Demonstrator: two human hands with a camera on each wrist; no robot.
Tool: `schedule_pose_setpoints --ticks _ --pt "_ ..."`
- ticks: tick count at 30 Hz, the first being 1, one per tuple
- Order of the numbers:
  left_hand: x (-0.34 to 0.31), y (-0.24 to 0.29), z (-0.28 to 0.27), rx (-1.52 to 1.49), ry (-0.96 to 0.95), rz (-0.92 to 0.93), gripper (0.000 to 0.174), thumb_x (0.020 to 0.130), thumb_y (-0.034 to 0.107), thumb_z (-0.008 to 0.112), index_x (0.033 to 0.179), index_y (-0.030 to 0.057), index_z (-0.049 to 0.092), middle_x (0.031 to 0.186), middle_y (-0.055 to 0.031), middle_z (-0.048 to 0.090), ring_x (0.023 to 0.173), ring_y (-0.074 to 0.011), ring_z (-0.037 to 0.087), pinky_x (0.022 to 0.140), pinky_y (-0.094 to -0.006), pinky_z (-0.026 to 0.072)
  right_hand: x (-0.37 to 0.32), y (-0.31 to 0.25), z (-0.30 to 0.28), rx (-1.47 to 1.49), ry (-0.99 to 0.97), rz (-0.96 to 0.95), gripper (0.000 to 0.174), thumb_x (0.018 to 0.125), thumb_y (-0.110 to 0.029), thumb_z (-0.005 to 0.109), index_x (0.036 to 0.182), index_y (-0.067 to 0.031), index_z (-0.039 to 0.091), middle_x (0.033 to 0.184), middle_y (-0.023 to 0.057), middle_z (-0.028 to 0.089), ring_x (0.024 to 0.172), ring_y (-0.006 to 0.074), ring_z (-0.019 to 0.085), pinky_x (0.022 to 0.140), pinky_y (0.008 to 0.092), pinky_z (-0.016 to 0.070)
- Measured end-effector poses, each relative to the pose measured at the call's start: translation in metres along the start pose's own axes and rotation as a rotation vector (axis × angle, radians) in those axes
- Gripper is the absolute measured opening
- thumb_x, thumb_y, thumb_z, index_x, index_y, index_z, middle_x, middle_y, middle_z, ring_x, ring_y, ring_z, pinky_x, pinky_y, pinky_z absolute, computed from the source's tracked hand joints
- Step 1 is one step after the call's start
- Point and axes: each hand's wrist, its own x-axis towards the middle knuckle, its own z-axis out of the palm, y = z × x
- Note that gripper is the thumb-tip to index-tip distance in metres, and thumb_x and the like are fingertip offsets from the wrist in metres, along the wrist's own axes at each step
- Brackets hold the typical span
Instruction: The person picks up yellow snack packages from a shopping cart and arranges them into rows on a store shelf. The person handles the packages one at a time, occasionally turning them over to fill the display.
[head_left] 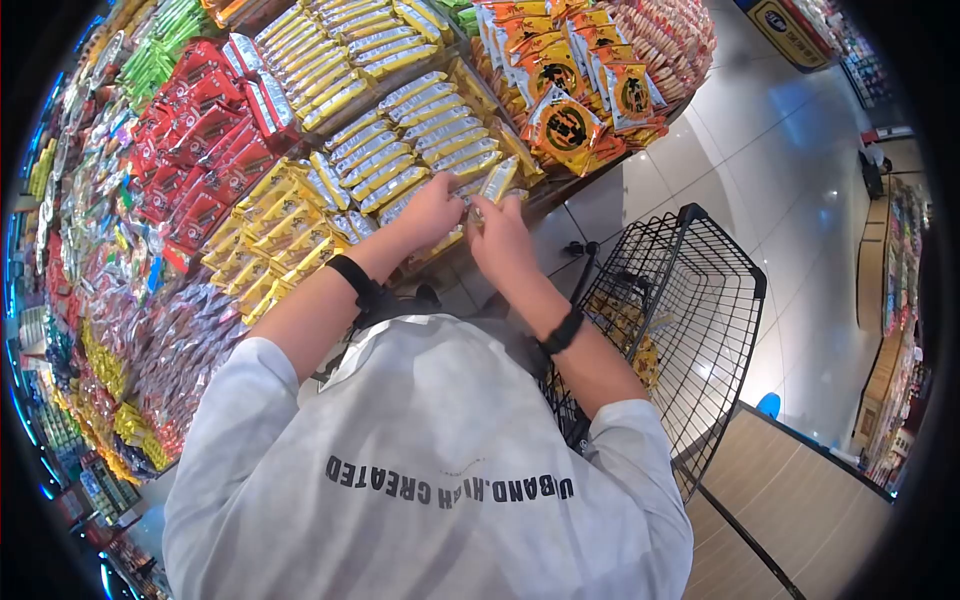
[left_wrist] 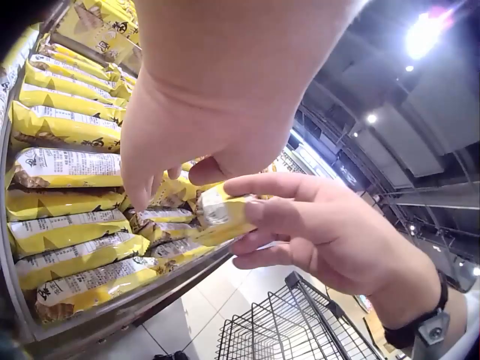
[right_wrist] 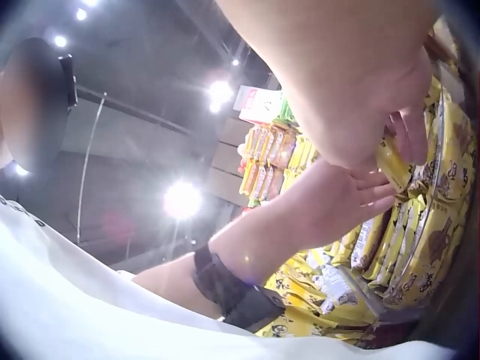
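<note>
My right hand (head_left: 503,243) pinches a yellow and silver snack packet (head_left: 497,180) between thumb and fingers, above the near edge of the display. In the left wrist view the same right hand (left_wrist: 337,236) comes in from the right, the packet (left_wrist: 225,216) at its fingertips. My left hand (head_left: 432,214) is just beside it, over the rows of matching packets (head_left: 370,165). Its fingers look loosely extended in the right wrist view, where the left hand (right_wrist: 319,206) lies close by the held packet (right_wrist: 391,161). The left palm is hidden.
Red packets (head_left: 205,150) and orange bags (head_left: 565,125) flank the yellow rows. A black wire shopping cart (head_left: 700,300), with some yellow packets inside, stands to the right on the tiled floor (head_left: 740,160). Shelves (head_left: 885,300) line the far right.
</note>
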Motion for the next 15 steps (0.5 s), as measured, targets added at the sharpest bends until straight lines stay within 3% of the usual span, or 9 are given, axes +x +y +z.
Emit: schedule_pose_setpoints --ticks 6,9,11,15 --pt "-0.002 0.007 -0.01 -0.021 -0.004 -0.003 0.045 0.094 0.005 0.051 0.137 -0.0074 0.051 0.134 -0.0255 0.062 0.126 -0.0349 0.061 0.107 -0.0411 0.0472 0.026 0.01 0.027 -0.157 -0.013 -0.018 0.047 0.087 -0.011 0.07 0.131 -0.0051 0.056 0.119 0.0251 0.049 0.1 0.0468 0.063 0.084 0.0503 0.0548" --pt "-0.008 0.015 -0.017 0.048 -0.093 -0.009 0.044 0.094 0.006 0.052 0.135 -0.0076 0.053 0.13 -0.0259 0.064 0.123 -0.0366 0.063 0.105 -0.0413 0.0485 0.029 0.002 0.028 -0.203 -0.041 0.032 0.048 0.088 -0.011 0.069 0.132 -0.0051 0.052 0.12 0.0254 0.049 0.101 0.0471 0.063 0.083 0.0509 0.0549" --pt "-0.007 0.004 -0.012 0.074 -0.026 0.092 0.043 0.094 0.009 0.052 0.134 -0.0076 0.054 0.126 -0.0273 0.066 0.119 -0.0383 0.064 0.103 -0.0412 0.0498 0.03 0.003 0.029 -0.212 -0.048 0.066 0.047 0.089 -0.011 0.068 0.132 -0.0051 0.051 0.12 0.0251 0.05 0.102 0.0468 0.064 0.083 0.0511 0.055" --pt "-0.017 0.016 -0.015 0.129 -0.039 0.112 0.043 0.095 0.01 0.052 0.134 -0.0074 0.053 0.124 -0.0277 0.066 0.115 -0.0385 0.065 0.099 -0.0416 0.0509 0.037 0.019 0.035 -0.133 0.083 -0.03 0.036 0.093 -0.014 0.065 0.125 -0.0055 0.051 0.118 0.021 0.055 0.1 0.0447 0.064 0.082 0.0513 0.0545"
